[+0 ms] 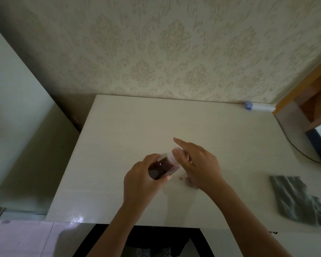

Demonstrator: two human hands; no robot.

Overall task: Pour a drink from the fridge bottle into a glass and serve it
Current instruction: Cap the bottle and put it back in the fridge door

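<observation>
My left hand (137, 182) grips a clear bottle (160, 168) of dark red drink above the white table (119, 145). The bottle is tipped, its base towards me and its pale neck pointing up and right. My right hand (198, 164) is wrapped over a clear glass (191, 183), of which only the base and a sliver by the fingers show. Its thumb lies against the bottle's neck and its index finger sticks out straight. The bottle's mouth and the inside of the glass are hidden by my right hand.
A small reddish drop (181, 178) lies on the table just left of the glass. A grey cloth (296, 199) lies at the right. A white roll with a blue end (258, 107) rests against the patterned wall. A dark cable (300, 153) runs at the far right.
</observation>
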